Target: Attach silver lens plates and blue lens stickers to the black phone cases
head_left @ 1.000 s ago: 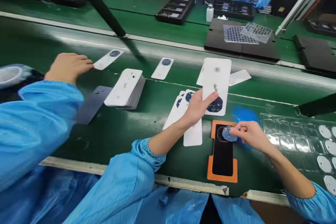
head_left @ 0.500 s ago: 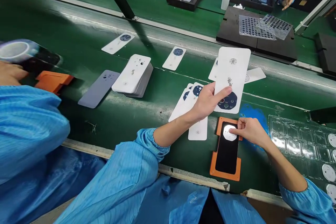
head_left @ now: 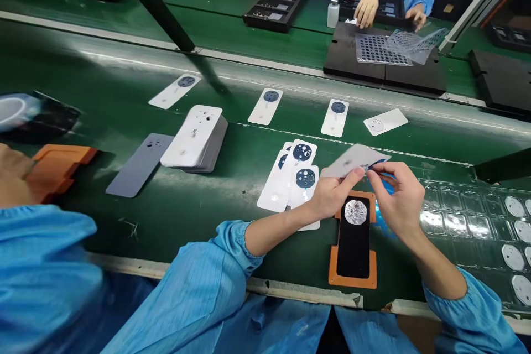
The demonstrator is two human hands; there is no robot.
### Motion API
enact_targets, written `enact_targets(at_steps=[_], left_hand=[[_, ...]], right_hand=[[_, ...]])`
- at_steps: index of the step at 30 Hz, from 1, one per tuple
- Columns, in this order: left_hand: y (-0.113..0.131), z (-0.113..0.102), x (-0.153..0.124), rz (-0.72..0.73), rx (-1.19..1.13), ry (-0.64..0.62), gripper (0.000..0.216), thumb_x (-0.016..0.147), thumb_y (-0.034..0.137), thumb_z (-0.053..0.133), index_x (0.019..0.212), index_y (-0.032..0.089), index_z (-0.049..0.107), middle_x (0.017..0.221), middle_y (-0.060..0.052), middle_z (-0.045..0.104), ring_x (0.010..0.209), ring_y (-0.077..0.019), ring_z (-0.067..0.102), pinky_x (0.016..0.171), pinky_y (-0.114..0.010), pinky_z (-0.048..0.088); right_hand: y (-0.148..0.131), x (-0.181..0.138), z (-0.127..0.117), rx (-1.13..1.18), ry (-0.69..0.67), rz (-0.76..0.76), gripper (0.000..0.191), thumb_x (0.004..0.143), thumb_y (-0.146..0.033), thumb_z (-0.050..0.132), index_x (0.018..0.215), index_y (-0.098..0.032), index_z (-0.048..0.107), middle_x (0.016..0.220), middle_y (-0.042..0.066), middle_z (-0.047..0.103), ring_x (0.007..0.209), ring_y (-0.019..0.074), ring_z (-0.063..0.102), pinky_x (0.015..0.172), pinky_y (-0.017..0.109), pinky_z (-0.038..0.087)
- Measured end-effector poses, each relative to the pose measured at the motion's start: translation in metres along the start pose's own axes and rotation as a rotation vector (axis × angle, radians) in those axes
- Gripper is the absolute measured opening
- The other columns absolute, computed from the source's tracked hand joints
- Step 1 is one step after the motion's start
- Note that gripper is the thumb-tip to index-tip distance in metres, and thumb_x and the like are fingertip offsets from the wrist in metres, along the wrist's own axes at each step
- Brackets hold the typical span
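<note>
My left hand (head_left: 334, 196) pinches the near end of a white phone back cover (head_left: 352, 159), which is tilted nearly flat above the jig. My right hand (head_left: 396, 196) has its fingertips pinched at the cover's right edge, near its dark camera ring. Below both hands lies an orange jig (head_left: 352, 274) with a black insert, and a round silvery disc (head_left: 355, 212) sits in its top recess. A fan of white covers with dark camera rings (head_left: 296, 174) lies just left of my left hand.
A stack of white covers (head_left: 194, 138) and a grey cover (head_left: 139, 165) lie at left. Single covers (head_left: 265, 106) ride the green belt. A clear blister tray with white discs (head_left: 477, 221) sits at right. A neighbour's hand and orange jig (head_left: 53, 168) are far left; another worker's hands (head_left: 367, 8) are opposite.
My left hand lowered the white cover from upright to nearly flat. My right hand left the disc in the jig and rose to the cover's edge. The disc stays in the recess.
</note>
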State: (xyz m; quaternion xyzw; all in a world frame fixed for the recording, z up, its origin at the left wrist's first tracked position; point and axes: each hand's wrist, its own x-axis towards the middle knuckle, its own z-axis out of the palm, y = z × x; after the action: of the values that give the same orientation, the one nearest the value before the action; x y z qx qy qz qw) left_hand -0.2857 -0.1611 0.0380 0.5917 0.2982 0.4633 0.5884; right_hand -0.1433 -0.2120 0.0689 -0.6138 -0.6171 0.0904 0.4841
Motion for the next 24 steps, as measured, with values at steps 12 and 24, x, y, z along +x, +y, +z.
enact_targets(at_steps=[12, 24], left_hand=[[-0.004, 0.002, -0.002, 0.253, 0.119, -0.045, 0.039, 0.1, 0.04, 0.053, 0.129, 0.017, 0.065, 0.133, -0.011, 0.065, 0.122, -0.0242, 0.062, 0.105, -0.039, 0.053], [-0.013, -0.006, 0.017, -0.339, -0.4, 0.226, 0.046, 0.091, 0.053, 0.063, 0.107, 0.011, 0.069, 0.102, -0.012, 0.075, 0.089, -0.0243, 0.074, 0.088, -0.045, 0.061]], right_hand=[[0.002, 0.004, 0.007, 0.08, 0.034, 0.069, 0.008, 0.087, -0.022, 0.063, 0.085, -0.02, 0.07, 0.085, 0.003, 0.071, 0.077, 0.0158, 0.066, 0.071, 0.031, 0.059], [0.077, 0.02, -0.028, -0.195, -0.174, 0.602, 0.012, 0.067, -0.027, 0.061, 0.064, -0.018, 0.069, 0.062, 0.003, 0.069, 0.062, 0.0197, 0.065, 0.06, 0.028, 0.046]])
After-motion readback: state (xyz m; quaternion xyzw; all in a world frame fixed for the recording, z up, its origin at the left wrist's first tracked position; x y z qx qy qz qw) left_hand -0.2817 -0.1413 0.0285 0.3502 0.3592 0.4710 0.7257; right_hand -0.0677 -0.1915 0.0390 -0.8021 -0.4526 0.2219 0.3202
